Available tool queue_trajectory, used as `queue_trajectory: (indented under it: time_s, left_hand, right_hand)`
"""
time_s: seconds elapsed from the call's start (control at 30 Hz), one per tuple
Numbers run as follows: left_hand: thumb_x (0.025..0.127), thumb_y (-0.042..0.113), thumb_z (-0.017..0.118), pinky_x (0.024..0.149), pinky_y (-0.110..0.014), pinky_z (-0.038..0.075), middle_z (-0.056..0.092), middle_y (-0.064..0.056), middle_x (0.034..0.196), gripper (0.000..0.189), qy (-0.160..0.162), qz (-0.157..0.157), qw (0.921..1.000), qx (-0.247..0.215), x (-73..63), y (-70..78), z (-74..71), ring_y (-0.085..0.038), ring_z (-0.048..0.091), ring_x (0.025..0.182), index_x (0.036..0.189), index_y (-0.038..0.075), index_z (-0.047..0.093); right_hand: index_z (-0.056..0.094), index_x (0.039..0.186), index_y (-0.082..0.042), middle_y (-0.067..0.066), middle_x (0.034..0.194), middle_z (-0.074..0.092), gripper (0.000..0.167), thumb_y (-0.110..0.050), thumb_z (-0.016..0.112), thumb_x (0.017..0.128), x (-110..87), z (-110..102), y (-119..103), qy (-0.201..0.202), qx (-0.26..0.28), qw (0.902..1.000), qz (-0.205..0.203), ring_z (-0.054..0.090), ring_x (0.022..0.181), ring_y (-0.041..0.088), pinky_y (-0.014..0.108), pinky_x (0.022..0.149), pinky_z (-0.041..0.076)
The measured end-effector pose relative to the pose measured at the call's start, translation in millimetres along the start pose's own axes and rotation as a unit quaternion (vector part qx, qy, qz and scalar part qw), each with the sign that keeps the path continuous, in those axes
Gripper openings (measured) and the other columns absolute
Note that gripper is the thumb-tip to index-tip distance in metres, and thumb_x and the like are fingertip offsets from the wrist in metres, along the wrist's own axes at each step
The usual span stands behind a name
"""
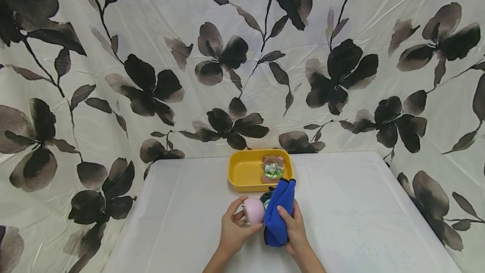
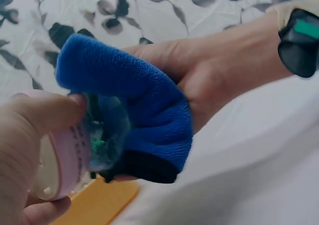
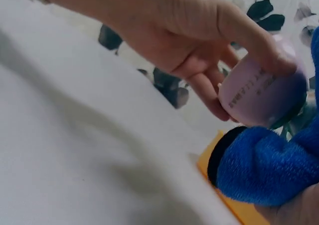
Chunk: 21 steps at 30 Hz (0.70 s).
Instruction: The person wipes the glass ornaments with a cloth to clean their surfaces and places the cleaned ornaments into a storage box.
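My left hand (image 1: 233, 227) grips a small snow globe by its pink base (image 1: 254, 211), thumb on one side and fingers on the other. The globe lies tipped sideways, its clear dome (image 2: 107, 130) facing my right hand, with green bits showing inside. In my right hand (image 1: 297, 231) is a folded blue cloth (image 1: 279, 214) with black edging, thumb pressed on its front. The cloth wraps partly around the dome and hides some of it. Small dark lettering shows on the pink base (image 3: 261, 93) in the right wrist view.
A yellow tray (image 1: 242, 153) stands at the back of the white table (image 1: 182, 222), just beyond my hands. Inside it, on the right, sits a second globe (image 1: 273, 167) with brown bear ears. Behind the table hangs a floral curtain (image 1: 227, 92).
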State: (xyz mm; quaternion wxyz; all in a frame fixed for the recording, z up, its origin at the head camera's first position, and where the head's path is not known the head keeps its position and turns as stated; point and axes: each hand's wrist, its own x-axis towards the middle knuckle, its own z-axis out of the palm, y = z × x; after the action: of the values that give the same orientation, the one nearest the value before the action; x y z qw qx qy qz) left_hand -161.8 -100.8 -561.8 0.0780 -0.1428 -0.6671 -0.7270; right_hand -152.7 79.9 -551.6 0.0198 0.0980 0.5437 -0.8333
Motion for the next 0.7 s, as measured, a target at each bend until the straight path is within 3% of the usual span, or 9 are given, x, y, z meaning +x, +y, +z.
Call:
queue_trajectory:
  time_s: [0.07, 0.13, 0.27, 0.4, 0.47, 0.57, 0.7]
  left_hand:
    - [0.061, 0.007, 0.092, 0.077, -0.036, 0.057, 0.053, -0.013, 0.128, 0.079, -0.005, 0.02, 0.9979, 0.061, -1.0, 2.0, -1.2, -0.03, 0.062, 0.106, 0.131, 0.007, 0.056]
    - [0.061, 0.016, 0.093, 0.076, -0.032, 0.057, 0.054, -0.007, 0.127, 0.076, -0.013, 0.041, 0.991, 0.126, -1.4, 4.4, -3.5, -0.027, 0.06, 0.108, 0.129, 0.012, 0.059]
    - [0.063, 0.026, 0.093, 0.072, -0.03, 0.056, 0.054, -0.002, 0.13, 0.074, -0.041, 0.09, 0.9677, 0.232, 0.6, 11.8, -9.3, -0.023, 0.056, 0.111, 0.129, 0.019, 0.06]
    - [0.063, 0.034, 0.092, 0.071, -0.031, 0.056, 0.055, 0.002, 0.128, 0.074, -0.072, 0.125, 0.9503, 0.276, 7.5, 24.2, -15.0, -0.02, 0.058, 0.109, 0.129, 0.022, 0.061]
    - [0.063, 0.037, 0.091, 0.072, -0.032, 0.056, 0.056, 0.003, 0.126, 0.076, -0.087, 0.133, 0.9469, 0.28, 11.6, 29.3, -18.1, -0.019, 0.059, 0.108, 0.13, 0.021, 0.06]
    - [0.062, 0.037, 0.092, 0.075, -0.033, 0.056, 0.055, 0.0, 0.128, 0.084, -0.094, 0.124, 0.9516, 0.265, 15.8, 34.4, -20.9, -0.019, 0.059, 0.108, 0.136, 0.021, 0.056]
    - [0.059, 0.024, 0.095, 0.084, -0.031, 0.054, 0.051, -0.005, 0.133, 0.096, -0.058, 0.058, 0.9817, 0.172, 16.3, 34.5, -20.2, -0.021, 0.06, 0.109, 0.142, 0.02, 0.046]
  right_hand:
    - [0.022, 0.151, -0.013, 0.017, 0.143, 0.037, 0.073, -0.029, 0.064, 0.093, -0.9, 1, 2, 0.005, -0.01, 0.9999, 0.0, 0.043, 0.123, 0.031, 0.045, 0.101, 0.037]
    - [0.023, 0.151, -0.013, 0.018, 0.144, 0.036, 0.074, -0.029, 0.066, 0.092, -2.1, 2, 4, 0.008, -0.025, 0.9997, 0.0, 0.04, 0.126, 0.034, 0.049, 0.103, 0.035]
    - [0.021, 0.152, -0.012, 0.019, 0.146, 0.035, 0.077, -0.03, 0.067, 0.092, -4.2, 3, 6, 0.007, -0.047, 0.9988, 0.008, 0.037, 0.129, 0.037, 0.054, 0.104, 0.033]
    - [0.019, 0.153, -0.012, 0.02, 0.147, 0.034, 0.078, -0.031, 0.064, 0.093, -4.3, 0, 7, -0.008, -0.044, 0.9988, 0.02, 0.04, 0.127, 0.036, 0.052, 0.103, 0.035]
    - [0.018, 0.153, -0.011, 0.021, 0.146, 0.034, 0.077, -0.031, 0.063, 0.093, -4.1, -2, 8, -0.02, -0.038, 0.9988, 0.023, 0.042, 0.124, 0.034, 0.048, 0.102, 0.037]
    - [0.017, 0.153, -0.011, 0.02, 0.145, 0.035, 0.076, -0.029, 0.061, 0.094, -5.1, -4, 9, -0.036, -0.025, 0.9989, 0.02, 0.046, 0.12, 0.03, 0.042, 0.099, 0.04]
    - [0.015, 0.152, -0.012, 0.018, 0.14, 0.039, 0.074, -0.025, 0.058, 0.094, -9.8, -4, 11, -0.052, 0.008, 0.9985, 0.013, 0.05, 0.113, 0.025, 0.036, 0.093, 0.044]
